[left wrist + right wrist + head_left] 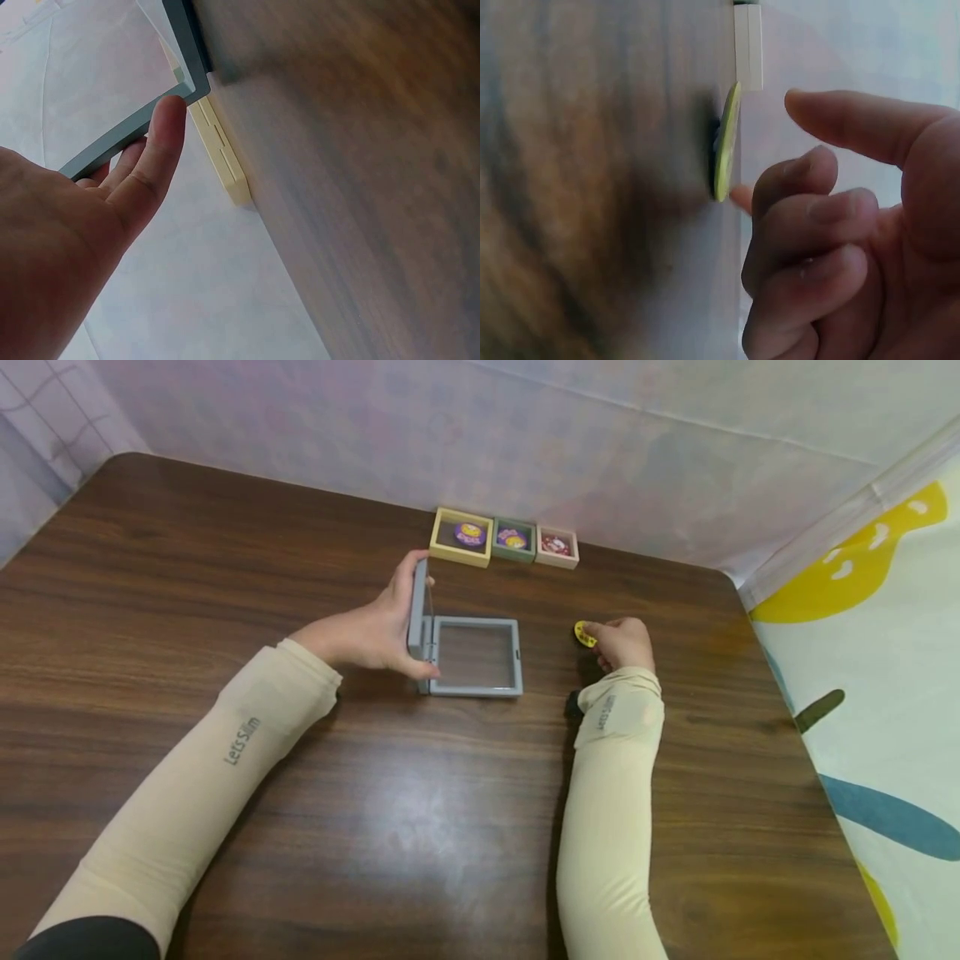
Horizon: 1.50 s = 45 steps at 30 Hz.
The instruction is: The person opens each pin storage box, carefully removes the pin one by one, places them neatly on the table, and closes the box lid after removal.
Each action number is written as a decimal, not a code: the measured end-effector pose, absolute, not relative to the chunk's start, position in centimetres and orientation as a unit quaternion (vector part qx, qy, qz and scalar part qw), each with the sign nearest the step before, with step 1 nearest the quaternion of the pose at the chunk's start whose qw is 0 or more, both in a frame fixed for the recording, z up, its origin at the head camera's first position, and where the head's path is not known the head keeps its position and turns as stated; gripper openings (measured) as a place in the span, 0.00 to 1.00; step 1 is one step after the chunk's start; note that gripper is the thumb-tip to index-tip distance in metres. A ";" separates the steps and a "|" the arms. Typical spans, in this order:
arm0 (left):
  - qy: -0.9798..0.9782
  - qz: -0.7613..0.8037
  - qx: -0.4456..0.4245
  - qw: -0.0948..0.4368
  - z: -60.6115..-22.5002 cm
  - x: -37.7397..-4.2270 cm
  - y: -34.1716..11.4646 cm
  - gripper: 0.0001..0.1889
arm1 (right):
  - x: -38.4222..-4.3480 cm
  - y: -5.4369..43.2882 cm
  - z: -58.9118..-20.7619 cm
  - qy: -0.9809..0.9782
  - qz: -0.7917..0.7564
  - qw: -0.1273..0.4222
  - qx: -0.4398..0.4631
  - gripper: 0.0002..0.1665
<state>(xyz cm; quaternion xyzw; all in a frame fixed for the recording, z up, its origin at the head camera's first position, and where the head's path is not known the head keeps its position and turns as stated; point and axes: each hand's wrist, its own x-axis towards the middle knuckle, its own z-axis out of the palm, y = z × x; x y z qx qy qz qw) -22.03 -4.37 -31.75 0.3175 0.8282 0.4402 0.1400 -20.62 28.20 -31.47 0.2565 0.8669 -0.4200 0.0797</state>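
A grey-blue hinged display frame [517,653] stands opened, one half flat on the table and the other raised upright. My left hand [382,622] grips the raised half across its width, thumb near the hinge end and fingers at the far edge. In the left wrist view the thumb [166,124] presses near a corner of that half. To the right, a round yellow-and-black badge [582,635] is at the fingertips of my right hand [626,643]. The badge [727,142] is tilted in the right wrist view, one fingertip at its lower edge, the thumb apart from it.
Along the back edge by the wall sheet stand three small display frames: yellow [437,537], green [514,557] and pink [557,562], each with a round badge inside. The brown wooden table [450,827] ends at a printed curtain [885,710] on the right.
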 end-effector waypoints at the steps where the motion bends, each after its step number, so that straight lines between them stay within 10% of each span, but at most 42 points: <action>1: 0.829 0.439 0.316 0.142 -31.7 -22.0 -4.4 0.71 | -20.6 28.1 -31.4 0.869 -0.420 0.082 0.249 0.23; 17: 0.828 0.442 0.313 0.146 -31.7 -22.0 -4.4 0.71 | -22.1 21.9 -31.6 0.927 -0.307 0.209 0.044 0.22; 45: 0.848 0.405 0.306 0.154 -31.3 -21.6 -3.9 0.73 | -22.2 20.0 -31.4 0.929 -0.296 0.198 0.100 0.19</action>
